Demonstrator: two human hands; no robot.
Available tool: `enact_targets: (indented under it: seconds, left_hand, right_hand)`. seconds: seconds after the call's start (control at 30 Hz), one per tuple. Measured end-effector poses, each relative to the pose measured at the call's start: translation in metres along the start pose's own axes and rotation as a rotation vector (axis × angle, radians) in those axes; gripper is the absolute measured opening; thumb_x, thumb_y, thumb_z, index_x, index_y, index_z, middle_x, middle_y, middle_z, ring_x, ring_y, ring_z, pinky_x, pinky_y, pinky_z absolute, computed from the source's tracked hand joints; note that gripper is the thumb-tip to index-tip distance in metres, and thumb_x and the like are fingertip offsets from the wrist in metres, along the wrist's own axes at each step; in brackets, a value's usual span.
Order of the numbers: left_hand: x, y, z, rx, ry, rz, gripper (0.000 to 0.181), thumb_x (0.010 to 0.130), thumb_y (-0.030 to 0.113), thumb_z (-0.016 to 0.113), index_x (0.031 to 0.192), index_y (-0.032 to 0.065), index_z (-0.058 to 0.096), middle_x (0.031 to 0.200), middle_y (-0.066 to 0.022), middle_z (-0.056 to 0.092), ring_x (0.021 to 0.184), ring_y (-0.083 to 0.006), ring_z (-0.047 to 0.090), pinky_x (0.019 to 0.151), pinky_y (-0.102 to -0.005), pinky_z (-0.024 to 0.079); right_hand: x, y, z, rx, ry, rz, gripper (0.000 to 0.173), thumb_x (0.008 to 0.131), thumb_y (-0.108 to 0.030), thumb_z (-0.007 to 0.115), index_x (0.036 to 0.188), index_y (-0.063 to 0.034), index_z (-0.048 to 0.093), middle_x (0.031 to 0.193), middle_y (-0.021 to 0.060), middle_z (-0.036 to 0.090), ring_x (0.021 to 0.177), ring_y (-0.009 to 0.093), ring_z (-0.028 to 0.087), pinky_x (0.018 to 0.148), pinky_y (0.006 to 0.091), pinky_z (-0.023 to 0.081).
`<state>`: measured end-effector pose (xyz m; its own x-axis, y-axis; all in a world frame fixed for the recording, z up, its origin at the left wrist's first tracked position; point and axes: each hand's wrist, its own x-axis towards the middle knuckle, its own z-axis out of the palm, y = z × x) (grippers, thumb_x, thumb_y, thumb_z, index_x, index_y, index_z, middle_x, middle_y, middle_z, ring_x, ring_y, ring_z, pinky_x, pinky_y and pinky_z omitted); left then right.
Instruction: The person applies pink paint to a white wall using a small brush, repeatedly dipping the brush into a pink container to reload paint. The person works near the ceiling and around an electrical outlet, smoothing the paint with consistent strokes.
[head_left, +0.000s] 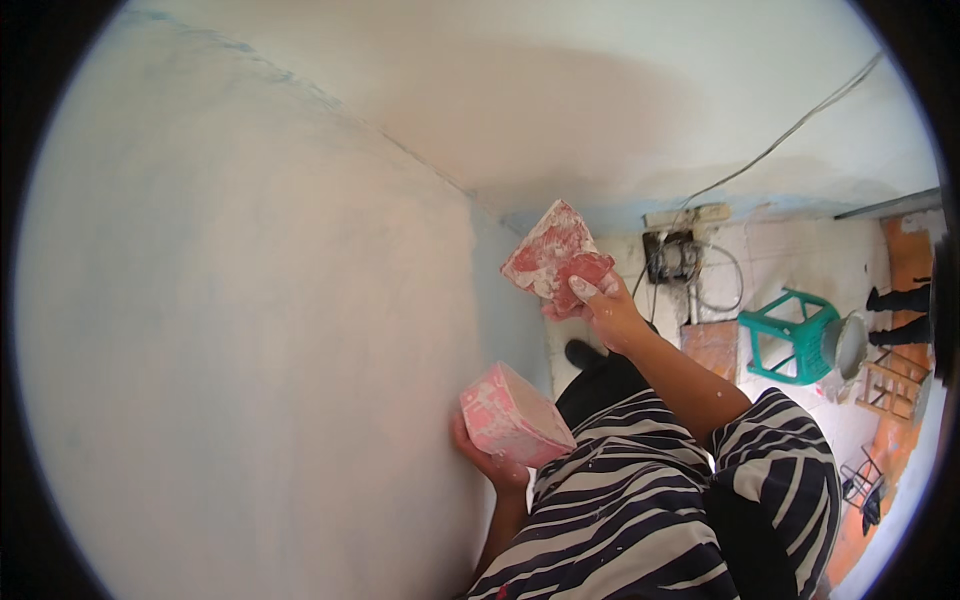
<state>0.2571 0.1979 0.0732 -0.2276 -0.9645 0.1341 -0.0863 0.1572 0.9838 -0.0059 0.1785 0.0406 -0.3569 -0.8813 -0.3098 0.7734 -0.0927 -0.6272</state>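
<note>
My right hand (600, 296) grips a red plastic putty spreader (551, 247) smeared with white filler. Its thumb presses on the back of the tool, and white paste coats the nail. Lower down, my left hand (487, 454) holds a pink tub (510, 416) from beneath and the side. White streaks cover the tub's outside, and pale putty shows inside. The tub is close to the whitish wall (300, 315) on the left. A blue strip of wall (510, 285) runs along that surface near the floor. The spreader is apart from the tub.
A corner line separates the left wall from another pale wall (600, 112), where a cable (787, 135) hangs. On the tiled floor are a dirty machine (675, 259) with a hose, a green plastic stool (795, 337), a bucket (850, 345) and a wooden stool (892, 386). Another person's legs (900, 315) show far right.
</note>
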Motion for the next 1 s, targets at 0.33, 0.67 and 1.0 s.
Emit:
enact_targets:
  seconds: [0.33,0.67,1.0]
  left_hand:
    - [0.069,0.023,0.025,-0.372,0.0,0.124,0.072,0.096,0.056,0.033,0.145,0.0029,0.024,0.148,-0.0157,0.031,0.136,-0.0305,0.033,0.11,-0.0466,0.032]
    - [0.072,0.161,0.144,-0.862,0.014,0.093,0.065,0.099,0.056,0.024,0.139,0.0066,0.034,0.138,-0.01,0.042,0.128,-0.0245,0.042,0.102,-0.0405,0.04]
    - [0.05,0.24,0.207,-1.0,-0.116,0.2,0.064,0.099,0.055,0.021,0.141,0.0085,0.032,0.14,-0.0089,0.039,0.128,-0.0248,0.042,0.102,-0.0417,0.041]
  right_hand:
    - [-0.102,-0.122,0.062,-0.752,-0.008,-0.622,0.023,0.095,-0.01,0.055,0.114,0.002,0.059,0.097,0.0115,0.067,0.086,0.021,0.066,0.076,0.0327,0.053]
    - [-0.18,-0.186,0.016,-1.172,-0.003,-1.118,0.028,0.084,-0.001,0.057,0.111,-0.0009,0.063,0.108,0.0187,0.067,0.095,0.035,0.067,0.081,0.0374,0.054]
    - [-0.255,-0.231,0.001,-1.387,0.082,-1.355,0.031,0.075,-0.016,0.069,0.105,-0.0087,0.069,0.115,0.0186,0.065,0.105,0.038,0.063,0.088,0.0438,0.052]
